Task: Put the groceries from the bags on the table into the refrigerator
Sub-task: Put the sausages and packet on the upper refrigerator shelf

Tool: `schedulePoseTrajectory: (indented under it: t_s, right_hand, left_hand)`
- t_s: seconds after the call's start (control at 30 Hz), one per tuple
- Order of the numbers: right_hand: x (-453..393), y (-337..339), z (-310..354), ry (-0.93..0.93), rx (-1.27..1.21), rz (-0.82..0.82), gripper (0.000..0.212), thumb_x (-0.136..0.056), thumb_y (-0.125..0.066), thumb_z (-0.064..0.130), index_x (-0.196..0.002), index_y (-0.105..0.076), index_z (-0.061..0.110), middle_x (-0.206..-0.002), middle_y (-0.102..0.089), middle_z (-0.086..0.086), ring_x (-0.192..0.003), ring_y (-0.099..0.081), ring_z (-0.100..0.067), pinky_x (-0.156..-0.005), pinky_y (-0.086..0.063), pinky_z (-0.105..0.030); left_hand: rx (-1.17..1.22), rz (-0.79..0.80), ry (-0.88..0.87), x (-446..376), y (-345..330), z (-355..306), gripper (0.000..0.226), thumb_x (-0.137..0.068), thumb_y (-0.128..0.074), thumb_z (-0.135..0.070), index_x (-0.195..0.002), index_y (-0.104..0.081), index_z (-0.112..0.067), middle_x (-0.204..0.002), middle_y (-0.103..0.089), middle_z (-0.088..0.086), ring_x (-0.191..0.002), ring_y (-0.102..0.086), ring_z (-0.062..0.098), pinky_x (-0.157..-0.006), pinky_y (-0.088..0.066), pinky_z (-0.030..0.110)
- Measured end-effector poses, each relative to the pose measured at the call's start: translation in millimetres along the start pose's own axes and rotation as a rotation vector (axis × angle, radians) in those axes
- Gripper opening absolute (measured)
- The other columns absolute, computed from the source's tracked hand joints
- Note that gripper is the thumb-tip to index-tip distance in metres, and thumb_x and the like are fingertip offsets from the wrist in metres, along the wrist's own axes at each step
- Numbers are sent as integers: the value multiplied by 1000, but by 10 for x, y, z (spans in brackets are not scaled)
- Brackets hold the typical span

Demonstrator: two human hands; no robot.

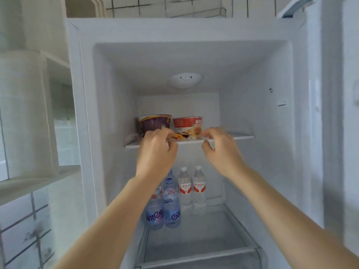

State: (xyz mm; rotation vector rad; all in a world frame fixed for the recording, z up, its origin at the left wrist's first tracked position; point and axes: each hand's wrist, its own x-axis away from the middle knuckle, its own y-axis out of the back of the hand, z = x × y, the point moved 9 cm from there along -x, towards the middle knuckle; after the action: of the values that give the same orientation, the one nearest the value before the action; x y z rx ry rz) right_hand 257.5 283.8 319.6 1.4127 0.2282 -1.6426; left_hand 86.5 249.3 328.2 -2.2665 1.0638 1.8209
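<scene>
A white refrigerator point(85, 94) stands open, its door swung out to the right, and a person reaches both bare arms into the upper compartment. The left hand point(156, 150) and the right hand point(221, 150) are raised to the front edge of a clear glass shelf point(242, 137), with a gap between them. Both have curled fingers that pinch the two ends of a flat, clear-wrapped packet of orange and brown snacks point(186, 135), which lies along the shelf's front edge; the picture is blurred there, so what the packet holds is hard to tell. Just behind it on the same shelf stand two instant noodle bowls side by side: a purple paper noodle bowl point(154, 122) on the left and a red and white paper noodle bowl point(187, 122) on the right, near the back wall. A round white light fitting point(185, 80) sits in the ceiling of the compartment. Below the shelf, on the next level down, stand four plastic water bottles. Two blue-labelled clear water bottles point(172, 206) stand in front at the left, partly hidden by the left forearm, and two smaller clear bottles with red and white labels point(191, 188) stand close together behind them to the right. To the left of the refrigerator are pale shelves point(35, 183) against a white tiled wall point(19, 226).
</scene>
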Motion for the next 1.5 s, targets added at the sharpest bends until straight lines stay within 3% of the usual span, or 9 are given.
schedulePoseTrajectory:
  t_s: [0.13, 0.3, 0.43, 0.57, 0.77, 1.03, 1.23, 1.4, 1.5]
  right_hand:
    - [577, 166, 223, -63, 64, 16, 31, -93, -54, 13, -124, -57, 7, -124, -56, -7, -112, -54, -22, -90, -38, -25]
    - [1412, 384, 417, -121, 141, 42, 33, -92, -56, 15, -124, -56, 7, -121, -57, -7, -112, -56, -24, -93, -47, -38]
    - [2129, 608, 498, -211, 170, 85, 33, -94, -54, 18, -127, -53, 12, -122, -55, 1, -112, -54, -16, -94, -46, -32]
    - [2892, 870, 525, -358, 192, 150, 30, -96, -51, 21, -125, -54, 16, -121, -57, 5, -112, -54, -12, -93, -46, -31]
    - [4301, 1349, 453, -591, 229, 188, 28, -93, -53, 23, -121, -57, 18, -116, -62, 7, -98, -60, -10, -90, -48, -32]
    - [6437, 2465, 541, -942, 277, 200, 24, -93, -55, 18, -116, -62, 20, -112, -63, 11, -103, -58, -6, -90, -48, -27]
    - [7720, 3436, 863, -1161, 282, 192, 26, -92, -58, 15, -117, -61, 17, -111, -65, 9, -102, -60, -5, -89, -47, -23]
    - [8484, 4211, 1117, -1297, 329, 173, 27, -92, -57, 16, -119, -60, 19, -108, -64, 10, -102, -60, -4, -90, -49, -26]
    - [8826, 4597, 1129, -1405, 335, 105, 26, -91, -59, 11, -116, -62, 17, -104, -65, 9, -99, -62, -5, -89, -51, -29]
  left_hand:
    - [55, 124, -71, 596, 24, -245, 30, -89, -57, -14, -117, -64, -17, -117, -65, -2, -114, -53, 18, -88, -48, 33]
    - [158, 243, -107, 1277, 25, -372, 26, -86, -57, -15, -110, -67, -21, -104, -68, -9, -106, -54, 16, -79, -50, 34]
    - [276, 290, -103, 1825, 85, -568, 28, -85, -59, -11, -111, -67, -18, -97, -68, -8, -101, -56, 16, -79, -47, 30]
    - [336, 353, -203, 2421, 93, -860, 23, -85, -56, -9, -104, -68, -12, -91, -69, -1, -91, -62, 24, -66, -54, 37]
    - [417, 598, -190, 3671, -24, -1309, 31, -81, -63, 1, -109, -69, -13, -96, -69, 2, -92, -63, 20, -71, -47, 26]
    - [474, 965, -108, 5597, -15, -2184, 23, -86, -57, -5, -105, -66, -15, -89, -65, -1, -85, -59, 18, -73, -54, 39]
    - [588, 1212, 42, 6934, 319, -3196, 28, -90, -55, -9, -112, -65, -22, -93, -65, -11, -87, -53, 0, -78, -36, 1]
    - [703, 1408, 88, 7832, 519, -3944, 25, -89, -56, -8, -106, -66, -24, -85, -67, -15, -86, -61, 1, -81, -52, 24]
    - [735, 1493, 104, 8118, 472, -4287, 22, -91, -55, -10, -102, -67, -25, -82, -68, -14, -83, -62, 1, -78, -51, 23]
